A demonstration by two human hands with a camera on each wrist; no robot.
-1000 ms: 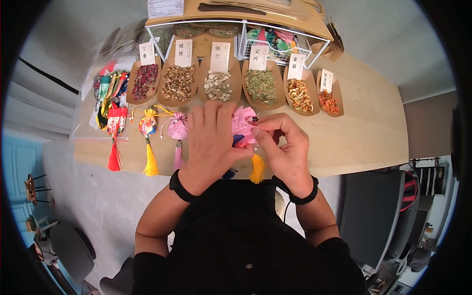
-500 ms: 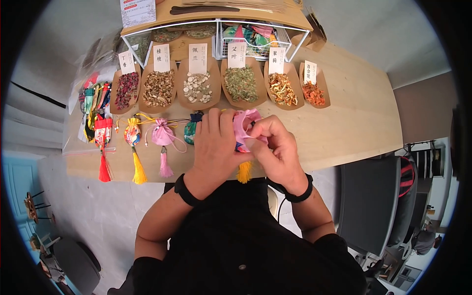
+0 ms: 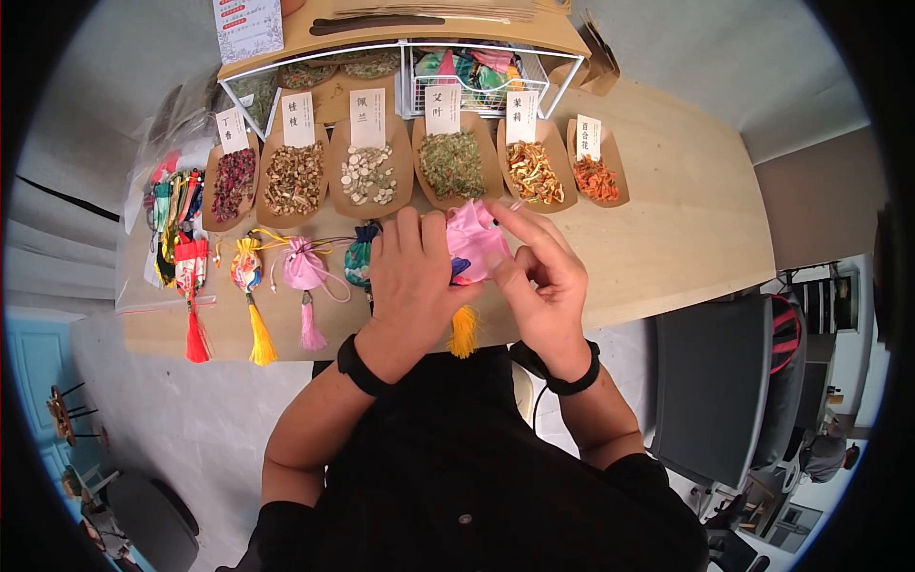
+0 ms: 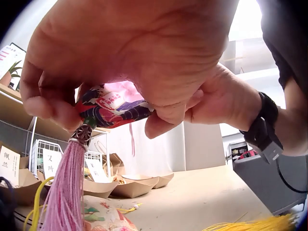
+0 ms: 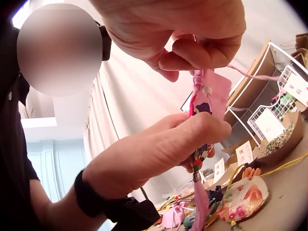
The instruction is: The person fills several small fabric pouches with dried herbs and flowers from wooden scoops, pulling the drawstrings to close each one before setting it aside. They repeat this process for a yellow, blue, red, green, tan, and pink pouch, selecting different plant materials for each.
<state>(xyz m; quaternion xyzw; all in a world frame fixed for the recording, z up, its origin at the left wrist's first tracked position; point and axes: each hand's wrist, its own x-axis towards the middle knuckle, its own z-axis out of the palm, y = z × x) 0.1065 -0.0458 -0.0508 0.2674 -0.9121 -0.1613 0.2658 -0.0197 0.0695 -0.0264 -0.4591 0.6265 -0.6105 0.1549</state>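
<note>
My left hand (image 3: 410, 296) grips a small drawstring pouch (image 3: 474, 238) around its lower body, above the table. Its upper part is plain pink cloth, while the lower part carries a navy and red pattern. A pink tassel (image 4: 62, 187) hangs from the pouch's base under a metal bead, as the left wrist view shows. At the pouch's top edge, my right hand (image 3: 543, 286) pinches the pink cloth between thumb and fingers. A pink cord with a white bead (image 5: 207, 90) trails at the pouch's mouth in the right wrist view.
Finished-looking pouches with tassels lie left of the hands: red (image 3: 191, 267), yellow (image 3: 247, 270), pink (image 3: 303, 271) and green (image 3: 358, 262). A cream floral pouch (image 5: 244, 199) lies below the hands. Behind stand paper trays (image 3: 370, 195) of dried herbs with cards, and a white wire rack (image 3: 405, 91).
The head view has shifted, so the table things appear further left and lower. The right fingers, reaching into the round pouch mouth half a second ago, now hold its edge, and the mouth looks flatter.
</note>
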